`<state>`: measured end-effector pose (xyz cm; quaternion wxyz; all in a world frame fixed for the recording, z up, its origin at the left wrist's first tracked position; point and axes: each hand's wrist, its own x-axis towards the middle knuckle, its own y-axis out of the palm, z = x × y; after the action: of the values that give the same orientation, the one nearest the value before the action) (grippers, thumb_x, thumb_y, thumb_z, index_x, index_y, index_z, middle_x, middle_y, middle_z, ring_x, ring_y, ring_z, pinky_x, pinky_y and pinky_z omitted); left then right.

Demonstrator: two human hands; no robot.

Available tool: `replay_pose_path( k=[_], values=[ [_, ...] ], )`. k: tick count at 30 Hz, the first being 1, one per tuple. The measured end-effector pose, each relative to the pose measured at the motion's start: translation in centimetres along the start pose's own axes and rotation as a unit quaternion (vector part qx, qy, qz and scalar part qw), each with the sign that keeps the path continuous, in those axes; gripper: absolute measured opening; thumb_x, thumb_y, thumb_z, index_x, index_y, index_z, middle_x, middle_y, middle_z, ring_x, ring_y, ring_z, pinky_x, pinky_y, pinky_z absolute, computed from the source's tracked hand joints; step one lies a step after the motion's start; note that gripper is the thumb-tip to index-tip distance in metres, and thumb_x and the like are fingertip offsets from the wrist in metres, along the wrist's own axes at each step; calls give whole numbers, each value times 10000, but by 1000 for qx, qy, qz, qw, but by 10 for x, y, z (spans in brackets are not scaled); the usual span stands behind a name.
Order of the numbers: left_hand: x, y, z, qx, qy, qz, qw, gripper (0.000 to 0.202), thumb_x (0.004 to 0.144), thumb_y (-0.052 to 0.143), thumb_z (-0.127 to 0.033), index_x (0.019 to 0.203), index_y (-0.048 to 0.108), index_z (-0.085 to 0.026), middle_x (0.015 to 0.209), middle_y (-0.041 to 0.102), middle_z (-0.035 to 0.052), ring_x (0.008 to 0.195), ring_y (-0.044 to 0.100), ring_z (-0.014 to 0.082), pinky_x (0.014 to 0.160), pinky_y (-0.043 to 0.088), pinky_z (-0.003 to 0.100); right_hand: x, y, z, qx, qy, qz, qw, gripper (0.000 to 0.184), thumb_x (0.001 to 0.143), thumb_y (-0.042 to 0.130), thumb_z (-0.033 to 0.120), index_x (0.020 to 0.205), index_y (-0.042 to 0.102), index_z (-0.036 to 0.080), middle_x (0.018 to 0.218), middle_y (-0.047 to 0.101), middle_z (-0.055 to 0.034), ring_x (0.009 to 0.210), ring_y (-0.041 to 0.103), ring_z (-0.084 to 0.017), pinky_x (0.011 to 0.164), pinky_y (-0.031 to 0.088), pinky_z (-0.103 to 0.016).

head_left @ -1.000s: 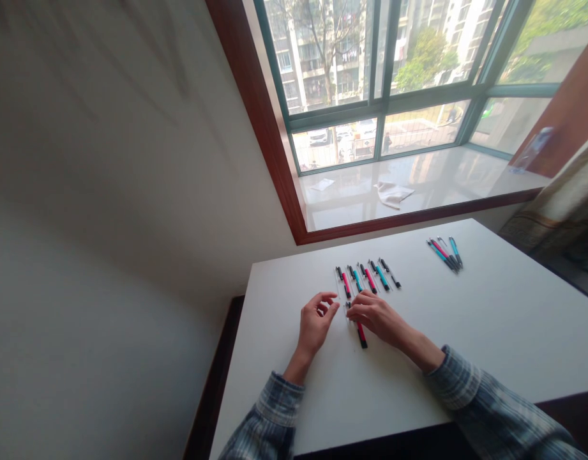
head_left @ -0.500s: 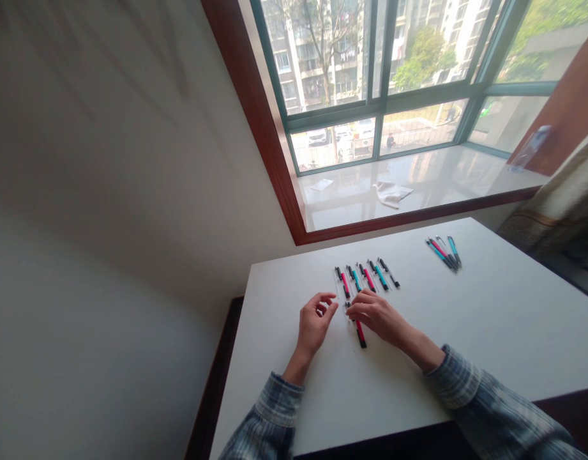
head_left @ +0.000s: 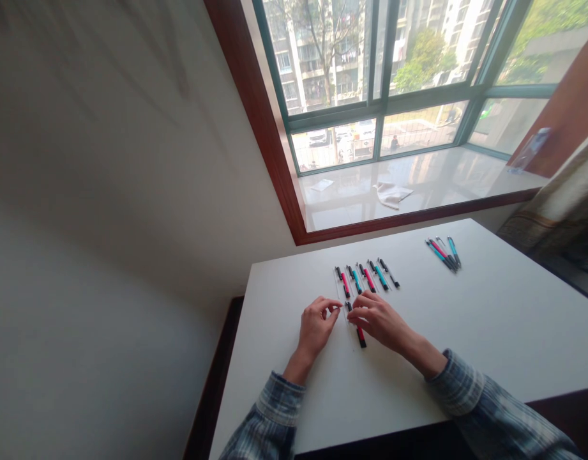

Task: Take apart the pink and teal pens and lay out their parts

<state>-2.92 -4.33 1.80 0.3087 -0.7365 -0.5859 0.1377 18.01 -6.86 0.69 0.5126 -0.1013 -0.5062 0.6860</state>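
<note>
My right hand (head_left: 377, 318) rests on a red and black pen (head_left: 359, 333) lying on the white table (head_left: 466, 332), fingers curled over its upper end. My left hand (head_left: 316, 322) sits just left of that pen, its thumb and fingers pinched at the pen's clear sleeve near the top. Just beyond my hands lies a row of several pens in clear sleeves (head_left: 365, 277), red and teal by turns.
A small bunch of loose red and teal pens (head_left: 444, 252) lies at the table's far right. Behind the table runs a glossy window sill (head_left: 418, 185) with a crumpled white cloth (head_left: 392, 193). A wall stands at the left; a chair or cushion (head_left: 557, 217) is at right.
My left hand has closed in to the right, its fingertips now pinched at the top of the red pen. My right hand stays on the pen.
</note>
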Motion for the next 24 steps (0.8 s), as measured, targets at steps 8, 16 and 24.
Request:
replay_pose_path(
  k=[8,16,24],
  values=[
    [-1,-1,-1,3,-4,1,1000,202,902,624,-255,982,809,-253,807,657,2,618,501,133,654,439,268,-4,3,3,-16,-7,20,1000,129,975,677,223,912,787,248,886,683,-51,900,571,-219,823,510,-347],
    [-1,-2,-3,8,-3,5,1000,199,900,619,-269,965,805,-242,817,668,11,623,498,137,662,436,273,-3,-3,9,-35,1,11,999,131,982,665,222,946,789,246,908,684,-59,905,569,-223,840,514,-364],
    [-1,-2,-3,11,0,9,1000,202,904,616,-273,951,810,-242,806,664,14,624,515,143,660,438,277,0,-4,12,-43,-8,24,999,185,989,647,200,880,788,248,883,675,-62,894,568,-223,832,509,-372]
  ],
)
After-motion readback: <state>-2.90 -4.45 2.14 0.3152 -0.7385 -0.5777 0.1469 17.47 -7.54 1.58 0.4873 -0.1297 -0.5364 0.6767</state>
